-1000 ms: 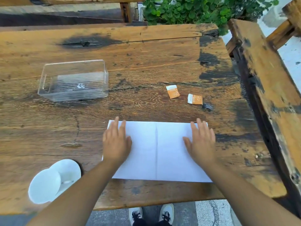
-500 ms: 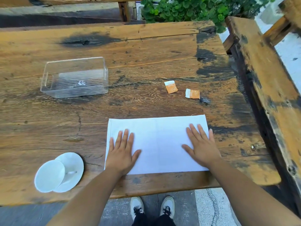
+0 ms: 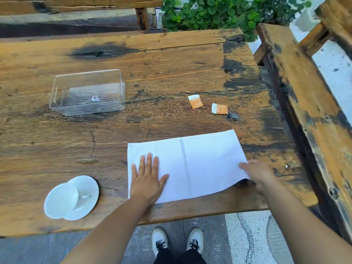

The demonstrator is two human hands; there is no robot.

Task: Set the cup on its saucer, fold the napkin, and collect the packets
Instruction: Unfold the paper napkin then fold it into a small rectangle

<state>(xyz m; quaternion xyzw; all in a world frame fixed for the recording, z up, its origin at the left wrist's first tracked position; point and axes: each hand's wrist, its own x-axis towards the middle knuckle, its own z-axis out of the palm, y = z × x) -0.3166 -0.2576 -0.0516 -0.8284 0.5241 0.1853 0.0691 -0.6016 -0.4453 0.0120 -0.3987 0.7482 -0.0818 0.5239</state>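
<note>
A white napkin lies spread near the table's front edge, with a crease down its middle. My left hand presses flat on its left part, fingers apart. My right hand pinches the napkin's near right corner, which is lifted slightly off the wood. A white cup sits on the left side of a white saucer at the front left. Two orange and white packets lie beyond the napkin.
A clear plastic box stands empty at the left middle of the wooden table. A wooden bench runs along the right side. Green plants grow behind the table. My shoes show below the front edge.
Both hands slid back toward the napkin's near edge. My right hand went from lying flat to gripping the near right corner and lifting it. The view shifted a little.
</note>
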